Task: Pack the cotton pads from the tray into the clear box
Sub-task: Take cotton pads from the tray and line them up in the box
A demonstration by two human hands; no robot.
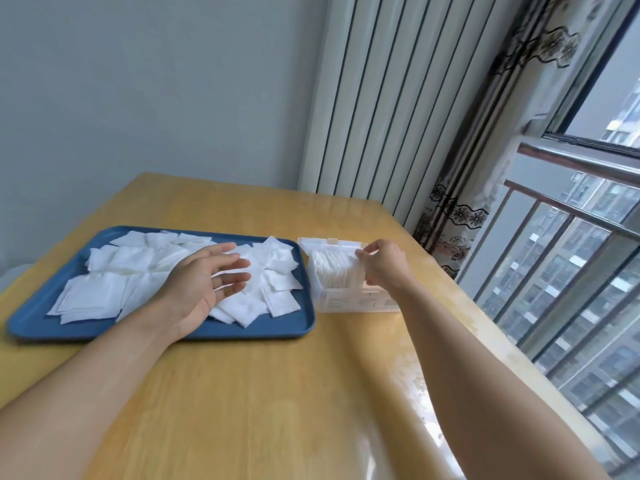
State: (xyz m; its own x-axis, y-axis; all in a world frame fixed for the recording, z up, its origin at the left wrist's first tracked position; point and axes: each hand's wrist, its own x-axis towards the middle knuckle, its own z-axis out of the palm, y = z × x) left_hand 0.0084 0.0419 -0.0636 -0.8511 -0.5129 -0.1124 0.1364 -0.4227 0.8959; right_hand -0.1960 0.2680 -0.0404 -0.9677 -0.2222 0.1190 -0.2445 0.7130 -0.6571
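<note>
Left hand [204,285]: palm turned up and inward, fingers [230,265] straight and spread, holding nothing; it hovers over the middle of the tray, forearm reaching in from the lower left across the worktop.

Right hand [382,266]: raised at the far right end of the clear box, fingers curled, thumb and fingertips pinching the top edge of the rearmost pad in the row; forearm stretched in from the lower right.

Blue tray [41,323]: rectangular with rounded corners, lying flat on the left half of the worktop, just beside the box.

Cotton pads [104,296]: white squares, loose and overlapping, spread over most of the tray floor; several lie partly under the left hand.

Clear box [346,301]: small and rectangular, standing on the worktop right of the tray, its lid [329,242] tipped open toward the wall. A row of packed pads [332,268] stands on edge inside, filling much of it.

Worktop [277,393]: pale yellow wood with a glossy clear cover, glare along its right edge.

Room: plain grey-blue wall [138,98] behind; a white ribbed radiator [374,116] in the corner; a patterned curtain [485,150] beside it; a window [571,254] with a metal railing at right, tower blocks outside.
</note>
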